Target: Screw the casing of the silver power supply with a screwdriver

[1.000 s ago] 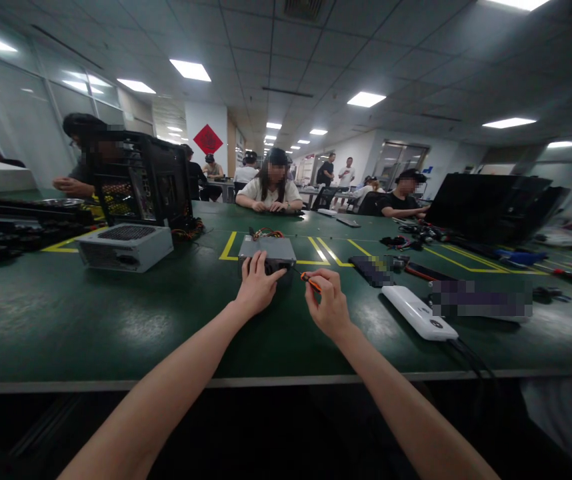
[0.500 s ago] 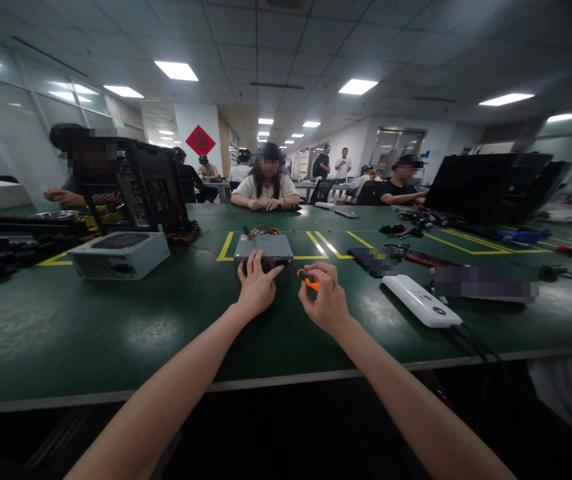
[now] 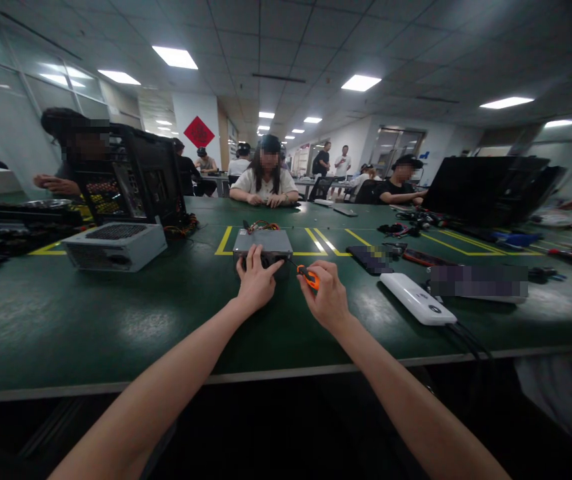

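A small grey metal power supply box (image 3: 264,241) lies on the green table (image 3: 91,313), with red and yellow wires (image 3: 261,227) at its far side. My left hand (image 3: 255,281) rests on the box's near face, fingers spread over it. Just to the right, my right hand (image 3: 327,297) is closed round an orange-handled screwdriver (image 3: 309,276), whose dark shaft points at the box's near right corner.
A second, larger grey power supply (image 3: 115,245) and a black computer case (image 3: 136,175) stand at the left. A white power strip (image 3: 419,299) with a cable lies to the right, beside dark tools and flat black panels (image 3: 486,190). Several people sit across the table.
My right hand has turned slightly on the screwdriver and stayed beside the box. My left hand has kept its place on the box. The view has shifted a little.
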